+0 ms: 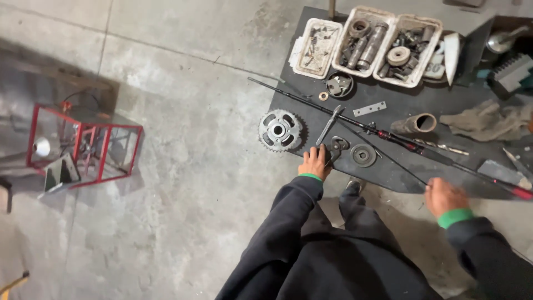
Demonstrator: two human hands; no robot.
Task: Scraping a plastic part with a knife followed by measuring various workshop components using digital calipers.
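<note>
Nearest the camera, dark sleeves and trousers fill the bottom of the view, green cuffs showing at both wrists. Left hand is down at the near edge of the black mat, fingers curled onto a small dark metal bracket; whether it is truly pinched or only touched, I cannot tell from here. Right hand hovers loosely over the mat's near edge, well right of the bracket, fingers half curled and holding nothing.

By my reading this is the picking-up stage: the left hand is settling on that bracket, and lifting it cleanly would call for a firmer pinch, clear of the flat wrench lying just beyond it.

Just right of the bracket sits a round disc; left of it, a toothed sprocket at the mat's corner. Beyond, a long thin rod crosses the mat diagonally, with a short pipe and a rag past it. Furthest back, three white trays of parts.

Off the mat, bare grey concrete floor, and far left a red metal frame
</note>
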